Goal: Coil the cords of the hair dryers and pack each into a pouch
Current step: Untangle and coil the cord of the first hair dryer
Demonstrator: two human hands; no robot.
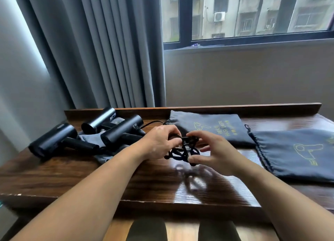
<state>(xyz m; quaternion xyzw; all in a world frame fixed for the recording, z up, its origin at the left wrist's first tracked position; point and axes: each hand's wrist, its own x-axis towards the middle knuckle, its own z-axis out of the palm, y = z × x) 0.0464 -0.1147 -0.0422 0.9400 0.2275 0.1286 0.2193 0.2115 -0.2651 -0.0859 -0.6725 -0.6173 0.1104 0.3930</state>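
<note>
Three black hair dryers lie at the table's left: one at the far left (pixel 54 138), one at the back (pixel 99 120), one nearest the middle (pixel 122 130). From that last dryer a black cord (pixel 184 150) runs to a looped bundle held just above the table. My left hand (pixel 159 143) grips the bundle from the left. My right hand (pixel 215 150) pinches its loops from the right. Two dark pouches with yellow dryer prints lie flat on the right, one at the back (pixel 216 127) and one nearer (pixel 298 152).
The dark wooden table (pixel 90 177) has a raised back ledge. A grey cloth (pixel 101 156), maybe another pouch, lies under the dryers. Grey curtains hang behind on the left, a window on the right. My knees show below the table's front edge.
</note>
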